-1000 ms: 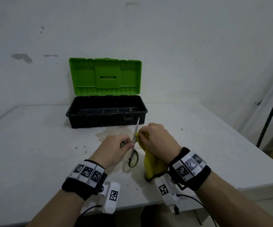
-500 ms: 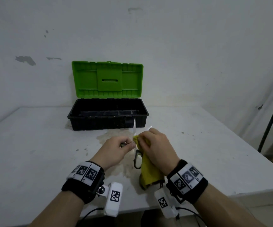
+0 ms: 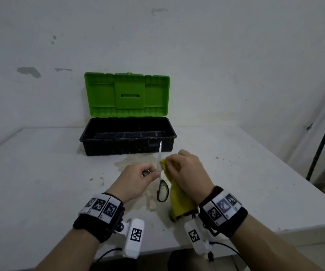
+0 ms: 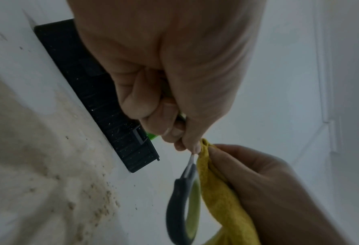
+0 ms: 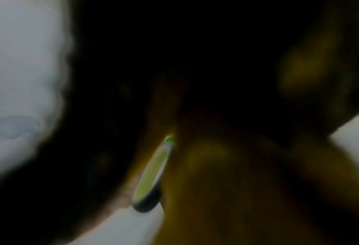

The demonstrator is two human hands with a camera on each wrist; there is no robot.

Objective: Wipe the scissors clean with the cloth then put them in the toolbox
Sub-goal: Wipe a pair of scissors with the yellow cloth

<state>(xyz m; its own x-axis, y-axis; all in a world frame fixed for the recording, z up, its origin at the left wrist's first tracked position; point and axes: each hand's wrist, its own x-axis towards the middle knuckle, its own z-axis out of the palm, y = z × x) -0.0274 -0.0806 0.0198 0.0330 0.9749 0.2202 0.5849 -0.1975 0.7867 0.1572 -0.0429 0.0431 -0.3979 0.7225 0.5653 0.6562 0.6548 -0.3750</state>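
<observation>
Left hand (image 3: 136,178) pinches grey-green-handled steel scissors (image 3: 162,189) near pivot | right hand (image 3: 185,169) clutches soft yellow cloth (image 3: 179,202) against blade | stiff, sharp, light: hold handles.

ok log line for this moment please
step: wiping | left hand: grips scissors | right hand: cloth on blade | toolbox: open

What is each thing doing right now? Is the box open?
toolbox: lid open, upright; nothing visible inside.
scissors: held above the table, blade pointing up.
cloth: bunched, pressed against the scissors.
left hand: grips the scissors.
right hand: holds the cloth.
table: stained near the toolbox.
</observation>
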